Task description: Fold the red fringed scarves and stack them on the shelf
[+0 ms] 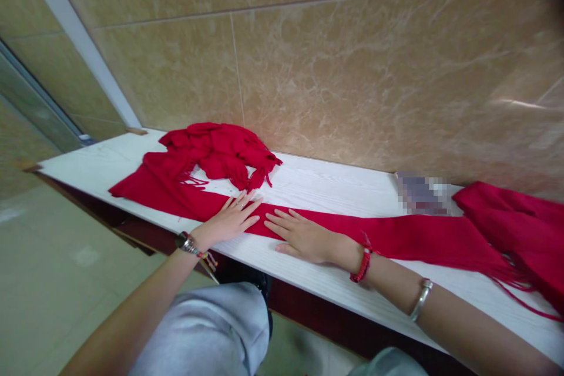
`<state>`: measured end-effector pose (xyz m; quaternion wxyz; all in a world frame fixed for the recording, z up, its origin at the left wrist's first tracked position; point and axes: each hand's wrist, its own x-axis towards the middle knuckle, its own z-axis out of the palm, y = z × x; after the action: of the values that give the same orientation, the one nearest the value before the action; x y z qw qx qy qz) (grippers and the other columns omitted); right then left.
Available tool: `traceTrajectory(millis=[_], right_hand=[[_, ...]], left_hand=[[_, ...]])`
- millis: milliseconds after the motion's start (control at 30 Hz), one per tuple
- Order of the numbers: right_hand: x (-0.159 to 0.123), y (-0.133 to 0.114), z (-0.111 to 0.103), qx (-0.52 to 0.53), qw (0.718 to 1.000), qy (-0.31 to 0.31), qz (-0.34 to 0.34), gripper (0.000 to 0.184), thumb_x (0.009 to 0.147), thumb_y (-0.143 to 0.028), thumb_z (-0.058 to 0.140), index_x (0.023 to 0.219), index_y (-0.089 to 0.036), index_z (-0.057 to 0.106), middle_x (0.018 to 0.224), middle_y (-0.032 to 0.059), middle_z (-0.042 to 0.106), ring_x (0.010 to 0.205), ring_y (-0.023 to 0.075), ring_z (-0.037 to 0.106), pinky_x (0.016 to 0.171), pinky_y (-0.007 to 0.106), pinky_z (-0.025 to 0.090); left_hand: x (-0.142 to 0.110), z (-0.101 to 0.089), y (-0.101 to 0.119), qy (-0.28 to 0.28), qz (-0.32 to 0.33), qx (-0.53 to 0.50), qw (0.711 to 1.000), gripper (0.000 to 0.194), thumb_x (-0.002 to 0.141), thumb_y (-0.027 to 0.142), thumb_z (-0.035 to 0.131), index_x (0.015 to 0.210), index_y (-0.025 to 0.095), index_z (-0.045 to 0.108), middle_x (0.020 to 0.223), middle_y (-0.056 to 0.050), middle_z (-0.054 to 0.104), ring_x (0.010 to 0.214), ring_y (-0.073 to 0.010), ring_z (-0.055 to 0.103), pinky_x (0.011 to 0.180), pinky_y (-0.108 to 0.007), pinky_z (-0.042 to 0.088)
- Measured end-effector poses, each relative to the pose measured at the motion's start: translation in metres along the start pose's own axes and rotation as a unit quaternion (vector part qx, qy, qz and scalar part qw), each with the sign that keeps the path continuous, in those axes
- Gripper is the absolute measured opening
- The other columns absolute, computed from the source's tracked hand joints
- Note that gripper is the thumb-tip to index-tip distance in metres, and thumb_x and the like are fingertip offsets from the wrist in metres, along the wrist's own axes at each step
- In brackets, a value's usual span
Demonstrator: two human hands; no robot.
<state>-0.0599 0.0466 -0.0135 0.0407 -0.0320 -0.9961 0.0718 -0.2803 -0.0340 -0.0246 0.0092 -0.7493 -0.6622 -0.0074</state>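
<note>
A long red fringed scarf (409,238) lies stretched along a narrow white tabletop, its fringe at the right end. My left hand (231,218) rests flat on the scarf near its middle, fingers spread. Close beside it, my right hand (304,235) also lies flat on the cloth, fingers out and pointing left. Neither hand grasps anything. Toward the left the scarf bends and lies next to a crumpled red fringed cloth (215,150) heaped by the wall.
More red cloth (520,229) is piled at the right end of the white tabletop (330,182). A blurred-out flat object (423,194) lies near the wall. The tan tiled wall (308,82) borders the table's back edge. My knees are below the front edge.
</note>
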Motion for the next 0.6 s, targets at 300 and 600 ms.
traceTrajectory(millis=[300,600], right_hand=[[-0.003,0.004,0.011,0.006,0.999,0.034,0.002,0.049,0.093,-0.038,0.031,0.135,-0.014,0.035,0.139,0.0124,0.036,0.131,0.0217,0.025,0.107,0.045,0.022],[0.003,0.006,0.020,-0.097,0.984,0.139,-0.062,0.034,0.085,-0.009,0.044,0.117,-0.008,0.055,0.118,0.0163,0.058,0.111,0.0227,0.052,0.096,0.041,0.042]], left_hand=[[-0.008,-0.005,-0.012,0.001,-0.047,-0.007,0.999,0.051,0.093,0.041,0.029,0.140,0.023,0.022,0.146,-0.013,0.019,0.133,-0.0300,0.017,0.103,-0.050,0.021],[-0.037,-0.037,-0.030,0.011,0.046,-0.066,0.997,0.029,0.082,0.019,0.049,0.109,0.020,0.057,0.101,-0.005,0.059,0.095,-0.0169,0.054,0.085,-0.026,0.041]])
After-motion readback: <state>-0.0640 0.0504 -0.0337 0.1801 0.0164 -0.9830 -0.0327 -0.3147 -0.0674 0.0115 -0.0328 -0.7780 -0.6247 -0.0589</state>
